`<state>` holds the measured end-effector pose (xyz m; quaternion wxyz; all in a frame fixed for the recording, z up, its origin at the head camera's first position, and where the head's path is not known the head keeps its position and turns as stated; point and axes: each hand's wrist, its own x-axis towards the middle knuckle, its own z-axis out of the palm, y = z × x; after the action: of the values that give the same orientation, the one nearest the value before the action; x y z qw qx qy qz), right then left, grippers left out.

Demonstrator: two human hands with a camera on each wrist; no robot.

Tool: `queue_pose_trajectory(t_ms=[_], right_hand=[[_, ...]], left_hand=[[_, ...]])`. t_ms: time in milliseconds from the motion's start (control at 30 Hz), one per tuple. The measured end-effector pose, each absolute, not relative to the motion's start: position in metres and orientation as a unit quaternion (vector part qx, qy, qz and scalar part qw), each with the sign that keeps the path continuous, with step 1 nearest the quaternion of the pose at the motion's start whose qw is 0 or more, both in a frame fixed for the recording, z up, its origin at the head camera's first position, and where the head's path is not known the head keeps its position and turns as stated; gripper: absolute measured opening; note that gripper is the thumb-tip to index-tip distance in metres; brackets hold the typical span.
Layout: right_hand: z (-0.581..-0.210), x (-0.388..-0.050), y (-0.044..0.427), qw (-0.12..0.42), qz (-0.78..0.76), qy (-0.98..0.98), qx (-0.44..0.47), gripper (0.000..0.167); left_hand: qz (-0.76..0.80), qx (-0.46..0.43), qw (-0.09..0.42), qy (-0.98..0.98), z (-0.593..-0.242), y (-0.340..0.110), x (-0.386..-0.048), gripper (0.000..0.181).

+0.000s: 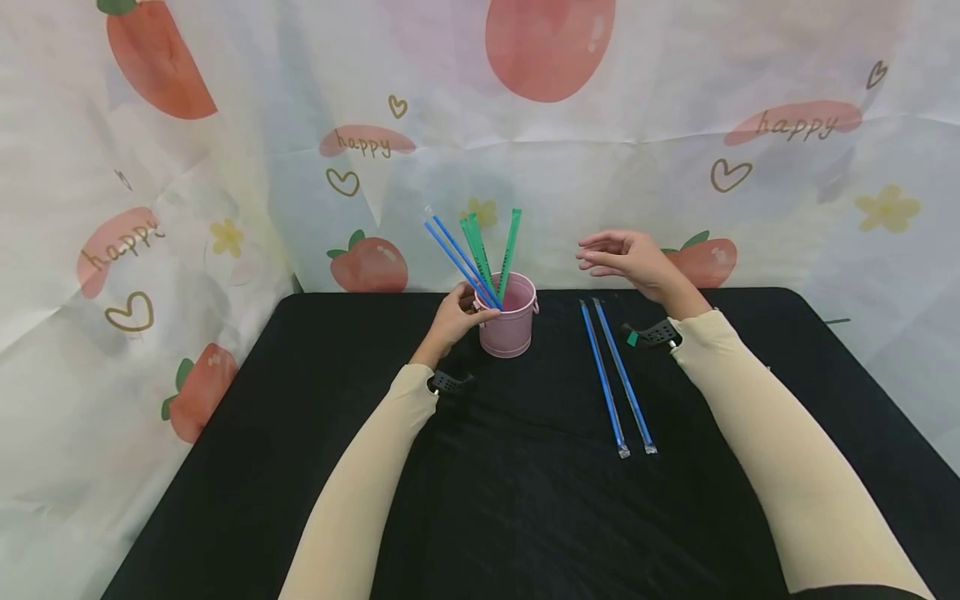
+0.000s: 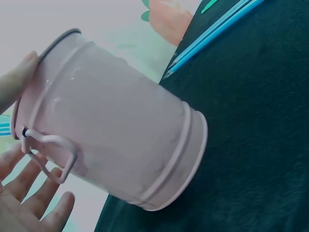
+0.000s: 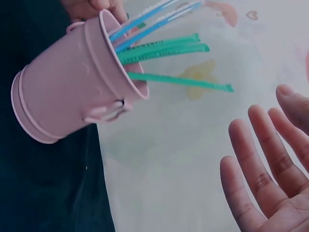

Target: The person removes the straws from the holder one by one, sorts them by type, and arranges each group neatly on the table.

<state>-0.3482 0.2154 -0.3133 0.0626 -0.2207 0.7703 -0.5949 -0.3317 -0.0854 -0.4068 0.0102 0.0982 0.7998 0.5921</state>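
Note:
A pink bucket (image 1: 506, 329) stands upright on the black table, holding two blue straws (image 1: 457, 254) and three green straws (image 1: 510, 250). My left hand (image 1: 453, 321) grips its left side by the rim; in the left wrist view the thumb lies on the rim of the bucket (image 2: 111, 121) and the fingers (image 2: 36, 198) are beside the small handle. My right hand (image 1: 626, 258) is raised in the air right of the bucket, holding nothing. The right wrist view shows that hand (image 3: 275, 179) with spread fingers, apart from the bucket (image 3: 67, 82).
Two more blue straws (image 1: 603, 379) lie side by side on the black table (image 1: 525, 500), right of the bucket and left of my right forearm. A printed fabric backdrop (image 1: 525, 183) rises behind the table's far edge.

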Motion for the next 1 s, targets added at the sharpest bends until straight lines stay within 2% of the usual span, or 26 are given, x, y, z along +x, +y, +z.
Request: queue_pose_trajectory(t_ms=[267,800,1000], right_hand=[[-0.316,-0.347,0.195,0.066,-0.599,0.767,-0.220,0.028],[-0.321,-0.353,0.128,0.069,-0.586,0.781,-0.206,0.038],[-0.324,-0.357,0.104,0.078,-0.586,0.779,-0.210,0.037]], left_hand=[[0.623,0.070,-0.024,0.779,-0.412,-0.079,-0.325,0.063],[0.658,0.053,0.005,0.751,-0.415,-0.077,-0.323,0.063],[0.662,0.050,0.015,0.747,-0.414,-0.078,-0.324,0.062]])
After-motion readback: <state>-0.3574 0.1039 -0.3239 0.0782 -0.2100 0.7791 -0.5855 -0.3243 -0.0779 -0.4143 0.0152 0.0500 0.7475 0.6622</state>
